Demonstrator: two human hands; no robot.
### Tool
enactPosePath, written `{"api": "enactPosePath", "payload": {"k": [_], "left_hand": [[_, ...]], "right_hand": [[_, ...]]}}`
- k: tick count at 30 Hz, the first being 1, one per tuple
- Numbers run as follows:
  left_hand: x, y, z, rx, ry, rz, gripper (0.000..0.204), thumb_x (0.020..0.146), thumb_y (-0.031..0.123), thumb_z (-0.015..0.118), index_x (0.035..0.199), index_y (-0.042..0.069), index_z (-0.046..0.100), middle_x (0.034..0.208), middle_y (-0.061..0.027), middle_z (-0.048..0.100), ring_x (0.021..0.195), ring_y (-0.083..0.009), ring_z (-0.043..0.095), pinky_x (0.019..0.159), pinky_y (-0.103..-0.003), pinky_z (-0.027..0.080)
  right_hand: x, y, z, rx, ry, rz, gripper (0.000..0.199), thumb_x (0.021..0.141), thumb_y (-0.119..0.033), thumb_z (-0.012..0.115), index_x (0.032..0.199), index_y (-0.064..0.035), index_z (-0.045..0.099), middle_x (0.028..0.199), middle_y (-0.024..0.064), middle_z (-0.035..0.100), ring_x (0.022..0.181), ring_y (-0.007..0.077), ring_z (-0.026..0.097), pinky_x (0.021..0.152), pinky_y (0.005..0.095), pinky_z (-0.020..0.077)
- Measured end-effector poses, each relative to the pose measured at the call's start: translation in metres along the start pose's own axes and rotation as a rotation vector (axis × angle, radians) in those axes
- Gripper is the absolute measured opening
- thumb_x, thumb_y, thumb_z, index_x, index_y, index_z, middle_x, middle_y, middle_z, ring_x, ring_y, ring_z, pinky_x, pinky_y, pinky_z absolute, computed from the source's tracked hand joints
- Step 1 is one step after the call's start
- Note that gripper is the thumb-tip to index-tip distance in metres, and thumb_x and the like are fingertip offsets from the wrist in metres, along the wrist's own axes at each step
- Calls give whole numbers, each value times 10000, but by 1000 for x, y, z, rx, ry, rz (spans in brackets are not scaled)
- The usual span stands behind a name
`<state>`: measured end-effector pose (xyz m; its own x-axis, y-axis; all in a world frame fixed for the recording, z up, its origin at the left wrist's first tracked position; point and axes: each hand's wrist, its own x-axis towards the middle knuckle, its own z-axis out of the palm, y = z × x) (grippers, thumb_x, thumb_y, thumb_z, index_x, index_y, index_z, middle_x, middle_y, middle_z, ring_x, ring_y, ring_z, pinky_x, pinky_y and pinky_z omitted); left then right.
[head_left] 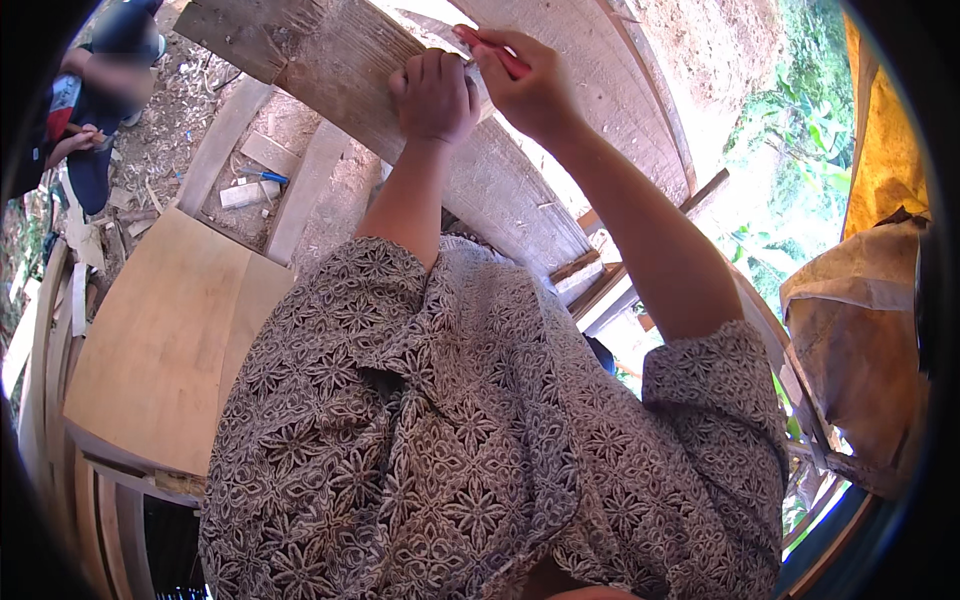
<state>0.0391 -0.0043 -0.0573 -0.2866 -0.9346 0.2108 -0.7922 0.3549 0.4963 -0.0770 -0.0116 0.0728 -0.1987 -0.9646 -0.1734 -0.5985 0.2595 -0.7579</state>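
Plank (pixel 500 170) lies across top, under both hands. Left hand (pixel 435 95) presses down, fingers curled on small flat piece; keep it steady. Right hand (pixel 530 85) pinches red pencil (pixel 490 50); keep tip close against left hand.

On the dirt at upper left, between two planks, lies a small flat white box (pixel 243 193), oblong and lying on its side, with a blue pen-like stick (pixel 268 177) just beside it; no labels, signs or screens show.
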Motion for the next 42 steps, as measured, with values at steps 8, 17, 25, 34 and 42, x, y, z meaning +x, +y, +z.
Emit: {"api": "enactPosePath", "payload": {"k": [8,17,25,34,42], "left_hand": [[-4,-2,2,58,17,-34,182,880,269,631,1006,144,590,1022,-35,614,1030,-262,571,927,-471,364],[-7,5,-1,82,-22,-74,172,901,273,622,1032,162,611,1052,-21,627,1075,-242,579,951,-468,369],[-12,5,6,90,38,-62,150,921,269,608,1037,175,609,1065,-16,638,1083,-240,590,940,-463,380],[-12,0,13,193,106,15,150,923,251,594,1040,159,588,1048,-36,639,1061,-263,602,905,-475,389],[-8,-7,25,20,229,64,159,878,240,617,1001,154,564,996,-52,637,993,-295,616,868,-497,397]], "right_hand": [[-7,11,16,129,36,-55,323,977,-230,706,1226,-27,736,1057,150,778,934,181,746,852,306,573],[-52,77,6,283,47,-312,342,1046,-118,571,1370,-20,615,1274,134,732,1165,234,711,968,317,540],[-56,76,-5,426,-60,-229,394,1048,-221,633,1411,-70,626,1066,68,734,837,114,651,763,264,534],[31,43,5,127,-103,-251,338,940,-325,655,846,-12,741,684,142,712,654,272,718,625,401,547],[107,20,50,-116,-169,-120,291,917,-261,644,844,9,726,722,205,709,670,323,718,647,456,566]]}}
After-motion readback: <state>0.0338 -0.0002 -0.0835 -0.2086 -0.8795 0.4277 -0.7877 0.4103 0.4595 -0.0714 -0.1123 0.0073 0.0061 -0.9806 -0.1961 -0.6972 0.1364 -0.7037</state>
